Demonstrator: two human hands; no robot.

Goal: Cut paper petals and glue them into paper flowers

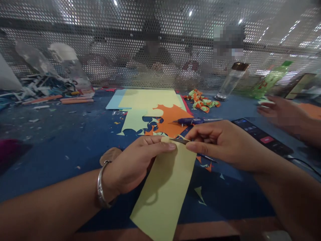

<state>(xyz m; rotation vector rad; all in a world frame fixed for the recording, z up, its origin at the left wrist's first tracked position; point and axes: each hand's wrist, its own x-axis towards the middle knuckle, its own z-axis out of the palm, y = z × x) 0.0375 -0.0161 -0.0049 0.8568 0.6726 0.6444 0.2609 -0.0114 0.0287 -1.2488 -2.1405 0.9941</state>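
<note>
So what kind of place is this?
Probably a craft room or workshop. Yellow paper is in the person's left hand, stacked coloured sheets lie behind it, and there's a pile of small orange and green pieces too.

- Perforated metal panel [107,75], grey, one: stood upright across the far side of the table, its round holes closely spaced.
- Horizontal bar [75,29], dark, one: ran across the panel's upper part.
- Tabletop [55,134], blue, one: spread below the panel, its left part marked with pale specks and scuffs.
- Strip [213,229], reddish-brown, one: lay along the near edge.
- Lights [190,13], white, several: showed as bright spots above, with slanting streaks at upper right; surroundings otherwise dim.
</note>
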